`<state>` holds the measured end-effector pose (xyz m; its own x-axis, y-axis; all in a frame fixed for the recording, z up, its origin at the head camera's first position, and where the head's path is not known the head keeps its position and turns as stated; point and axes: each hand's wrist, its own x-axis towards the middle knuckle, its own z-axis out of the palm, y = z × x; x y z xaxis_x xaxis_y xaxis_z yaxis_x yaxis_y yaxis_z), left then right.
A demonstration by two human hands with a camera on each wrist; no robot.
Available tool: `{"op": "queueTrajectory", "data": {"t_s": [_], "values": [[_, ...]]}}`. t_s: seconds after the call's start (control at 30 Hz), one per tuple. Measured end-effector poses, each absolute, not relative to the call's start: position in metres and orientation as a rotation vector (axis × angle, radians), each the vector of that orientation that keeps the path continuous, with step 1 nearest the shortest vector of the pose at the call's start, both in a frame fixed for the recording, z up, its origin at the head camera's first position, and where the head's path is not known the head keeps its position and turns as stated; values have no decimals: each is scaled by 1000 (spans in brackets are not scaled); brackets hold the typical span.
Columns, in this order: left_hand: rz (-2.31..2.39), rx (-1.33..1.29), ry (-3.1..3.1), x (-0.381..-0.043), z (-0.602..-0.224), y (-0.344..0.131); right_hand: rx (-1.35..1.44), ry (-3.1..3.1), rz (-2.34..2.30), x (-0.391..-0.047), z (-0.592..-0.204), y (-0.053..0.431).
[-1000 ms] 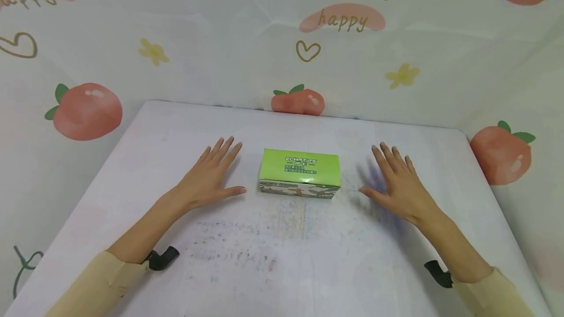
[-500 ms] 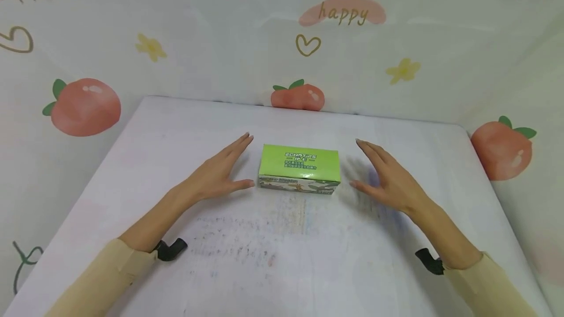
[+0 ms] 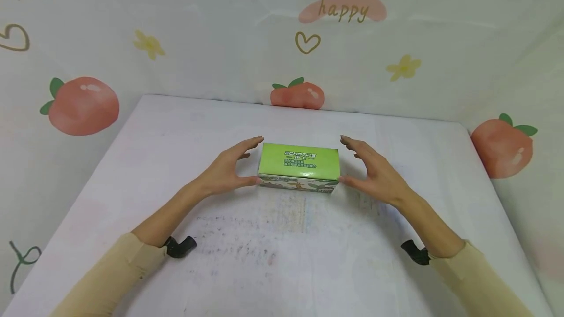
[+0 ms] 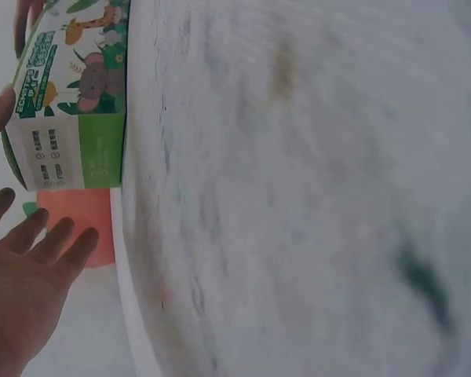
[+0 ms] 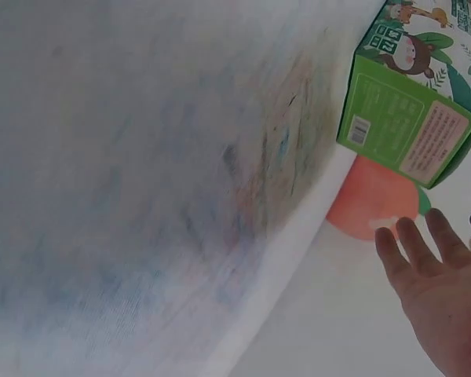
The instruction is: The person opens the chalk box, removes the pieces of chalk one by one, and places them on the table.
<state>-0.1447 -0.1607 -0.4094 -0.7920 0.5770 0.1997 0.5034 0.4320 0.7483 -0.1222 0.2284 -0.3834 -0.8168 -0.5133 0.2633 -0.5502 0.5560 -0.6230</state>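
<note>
In the head view a small cardboard box (image 3: 299, 163) with a bright green top lies at the middle of the table. Animal pictures cover its front side. My left hand (image 3: 224, 170) is at the box's left end, thumb by the front corner, fingers spread toward the back. At the other end my right hand (image 3: 379, 172) mirrors it. Both thumbs look close to the corners; whether they touch I cannot tell. The left wrist view has the box (image 4: 63, 149) just beyond relaxed fingers. In the right wrist view a gap separates the fingers from the box's green end (image 5: 392, 118).
The white table (image 3: 299, 268) has smudges in front of the box. A patterned cloth (image 3: 229, 33) with peaches and "happy" lettering hangs behind and at the sides. Black curved pieces (image 3: 180, 247) stick out at both wrists by the beige sleeves.
Both hands have moved inward from either side to the box's ends, their spread fingers bending a little. The box has stayed in place on the table; the head view has tilted slightly.
</note>
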Motion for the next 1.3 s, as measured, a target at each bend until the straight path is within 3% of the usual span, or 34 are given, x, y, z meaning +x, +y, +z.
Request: {"op": "queueTrajectory", "data": {"t_s": [1.3], "values": [[1473, 695, 2259, -157, -406, -142, 849, -2870, 1278, -136, -395, 194]]}}
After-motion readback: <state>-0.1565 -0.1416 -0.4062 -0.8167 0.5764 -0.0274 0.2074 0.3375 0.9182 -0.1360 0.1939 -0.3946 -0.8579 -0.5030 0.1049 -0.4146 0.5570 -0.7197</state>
